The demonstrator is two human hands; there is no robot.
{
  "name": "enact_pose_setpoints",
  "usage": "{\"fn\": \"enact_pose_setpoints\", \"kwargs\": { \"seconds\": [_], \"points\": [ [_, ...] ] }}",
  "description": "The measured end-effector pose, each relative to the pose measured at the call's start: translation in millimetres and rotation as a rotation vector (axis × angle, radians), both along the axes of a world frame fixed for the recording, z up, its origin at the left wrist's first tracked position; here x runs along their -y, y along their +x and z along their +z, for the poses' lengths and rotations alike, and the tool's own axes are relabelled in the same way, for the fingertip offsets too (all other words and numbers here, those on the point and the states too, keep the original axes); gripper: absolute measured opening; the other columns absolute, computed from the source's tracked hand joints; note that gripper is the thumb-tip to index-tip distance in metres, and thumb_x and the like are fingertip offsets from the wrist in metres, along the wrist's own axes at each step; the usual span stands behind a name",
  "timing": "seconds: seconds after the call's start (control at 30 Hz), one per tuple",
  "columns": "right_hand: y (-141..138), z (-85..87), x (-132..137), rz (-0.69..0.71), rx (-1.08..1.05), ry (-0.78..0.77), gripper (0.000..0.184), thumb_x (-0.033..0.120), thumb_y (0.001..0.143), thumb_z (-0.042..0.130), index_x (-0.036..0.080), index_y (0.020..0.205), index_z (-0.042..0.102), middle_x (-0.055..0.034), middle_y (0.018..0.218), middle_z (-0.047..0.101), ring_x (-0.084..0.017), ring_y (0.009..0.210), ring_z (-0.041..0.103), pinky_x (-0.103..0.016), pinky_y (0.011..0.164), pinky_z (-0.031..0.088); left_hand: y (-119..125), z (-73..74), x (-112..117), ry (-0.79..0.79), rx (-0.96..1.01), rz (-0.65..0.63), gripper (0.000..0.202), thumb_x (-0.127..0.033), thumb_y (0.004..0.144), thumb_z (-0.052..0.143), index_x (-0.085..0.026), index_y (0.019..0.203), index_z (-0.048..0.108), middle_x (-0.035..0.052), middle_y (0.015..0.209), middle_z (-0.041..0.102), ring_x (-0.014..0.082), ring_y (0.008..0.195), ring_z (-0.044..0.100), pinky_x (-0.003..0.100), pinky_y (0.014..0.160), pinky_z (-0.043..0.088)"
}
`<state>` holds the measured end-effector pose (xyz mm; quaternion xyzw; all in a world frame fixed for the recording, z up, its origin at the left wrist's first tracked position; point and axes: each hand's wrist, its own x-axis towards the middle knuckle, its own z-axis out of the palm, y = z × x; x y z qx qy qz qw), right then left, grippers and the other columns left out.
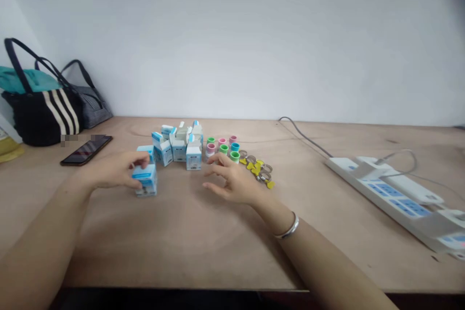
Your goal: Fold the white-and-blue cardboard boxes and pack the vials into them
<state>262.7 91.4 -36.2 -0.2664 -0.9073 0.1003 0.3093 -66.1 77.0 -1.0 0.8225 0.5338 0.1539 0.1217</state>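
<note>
My left hand (114, 170) has its thumb and fingers around a small blue-and-white cardboard box (147, 183) at the table's left middle. Just behind it is another closed box (145, 149), partly hidden. My right hand (232, 179) wears a silver bangle, and its fingers are spread with nothing between them. It hovers in front of small jar-like pieces with green, pink and blue rims (235, 156). Beside that hand lie several metal hose clamps with yellow thumb keys (256, 169). Several boxes with raised flaps (179, 150) stand between my hands, farther back.
A phone (87, 150) lies at the left, near a black bag with white stripes (45, 114) and a grey striped bag (93, 105). On the right, a white power strip (381, 191) with plugs and a grey cable (305, 135) stretches along the wooden table (181, 252).
</note>
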Motion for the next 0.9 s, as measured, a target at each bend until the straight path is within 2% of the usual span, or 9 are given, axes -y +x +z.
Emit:
{"fn": "enact_pose_setpoints", "kwargs": {
  "seconds": [0.1,0.27,0.43,0.53,0.67,0.77,0.9],
  "points": [
    [-1,1.2,2,0.005,0.032,-0.004,0.016,0.034,0.08,0.062,0.021,0.089,0.064,-0.009,0.11,0.051,-0.014,0.078,0.055,-0.026,0.061,0.048,-20,-2.8,-12,-0.096,-0.067,0.024,0.028,-0.033,0.062,0.067,-0.02,0.079,0.049,-0.0036,0.074,0.055,0.0145,0.066,0.051,0.024,0.061,0.041],
    [1,-2.5,0,-0.018,0.076,-0.022,0.018,0.035,0.081,0.061,0.019,0.09,0.065,-0.0082,0.111,0.05,-0.01,0.068,0.054,-0.024,0.059,0.046,-25,-8.2,-27,0.044,-0.081,0.02,0.022,-0.03,0.065,0.062,-0.017,0.079,0.051,-0.0017,0.078,0.056,0.0154,0.073,0.052,0.025,0.068,0.042],
    [1,-3.7,-1,-0.018,0.122,0.001,0.018,0.034,0.081,0.061,0.018,0.091,0.064,-0.0087,0.111,0.051,-0.011,0.072,0.055,-0.024,0.062,0.047,-29,-13.2,-33,0.158,-0.157,0.062,0.033,-0.041,0.064,0.065,-0.019,0.086,0.056,0.0024,0.09,0.06,0.0209,0.082,0.055,0.031,0.076,0.043],
    [1,-2.6,0,-0.022,0.153,0.03,0.018,0.032,0.082,0.061,0.017,0.091,0.064,-0.0082,0.109,0.053,-0.011,0.074,0.056,-0.023,0.062,0.046,-17,-14.7,-32,0.35,-0.204,0.101,0.046,-0.05,0.064,0.067,-0.022,0.1,0.06,0.0061,0.104,0.058,0.0263,0.096,0.054,0.037,0.087,0.041],
    [-1,0.2,4,-0.044,0.189,0.055,0.017,0.031,0.081,0.062,0.018,0.091,0.064,-0.0063,0.106,0.056,-0.011,0.074,0.057,-0.022,0.061,0.045,16,-20.6,-38,0.672,-0.22,0.314,0.042,-0.048,0.076,0.058,-0.025,0.111,0.062,0.0113,0.119,0.052,0.0339,0.112,0.045,0.048,0.097,0.032],
    [-2,1.5,5,-0.051,0.206,0.056,0.018,0.031,0.08,0.062,0.018,0.091,0.064,-0.0062,0.106,0.056,-0.01,0.073,0.057,-0.021,0.059,0.044,34,-28.6,-47,0.729,-0.278,0.386,0.038,-0.043,0.079,0.057,-0.027,0.112,0.063,0.0126,0.13,0.047,0.0383,0.119,0.039,0.055,0.098,0.028],
    [-3,0.1,5,-0.046,0.217,0.057,0.018,0.031,0.08,0.062,0.018,0.091,0.065,-0.0068,0.107,0.055,-0.01,0.072,0.057,-0.021,0.059,0.043,43,-34.1,-51,0.765,-0.326,0.405,0.034,-0.034,0.081,0.056,-0.029,0.113,0.062,0.0112,0.139,0.041,0.0377,0.126,0.033,0.06,0.103,0.018]
  ]
}}
